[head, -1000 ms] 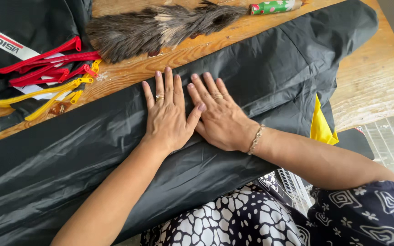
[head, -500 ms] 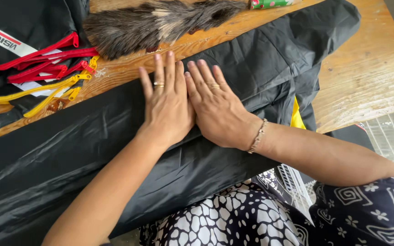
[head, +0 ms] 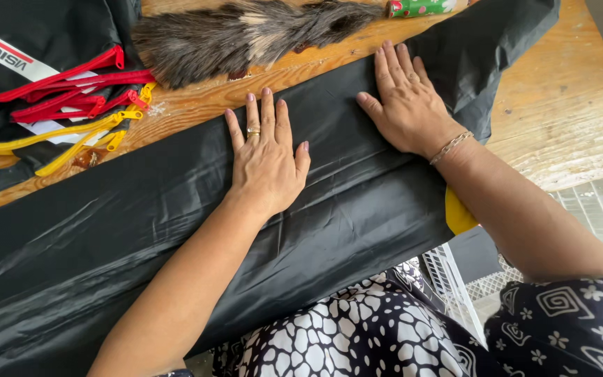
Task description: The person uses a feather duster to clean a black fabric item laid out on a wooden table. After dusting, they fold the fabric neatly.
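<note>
A long strip of black fabric [head: 141, 230] lies diagonally across the wooden surface [head: 560, 91], running from the lower left corner up to the upper right. The fabric is thin and slightly glossy, with fine creases and pale streaks of reflected light along its length; its far edge forms a straight line, and its near edge hangs over the surface's edge above the person's patterned dress [head: 357, 342]. The left hand [head: 266, 157] rests flat on the fabric near its far edge, palm down, fingers spread slightly and holding nothing; a ring shows on one finger. The right hand [head: 406, 98] also lies flat and open on the fabric, palm down, further toward the fabric's upper right end and well apart from the left hand; a bracelet [head: 449, 146] circles its wrist. A patch of yellow cloth [head: 457, 215] shows at the fabric's near edge, under the right forearm. Beyond the fabric's far edge lie a feather duster [head: 246, 35] and a bundle of red and yellow zippers [head: 78, 105] on more black cloth.
</note>
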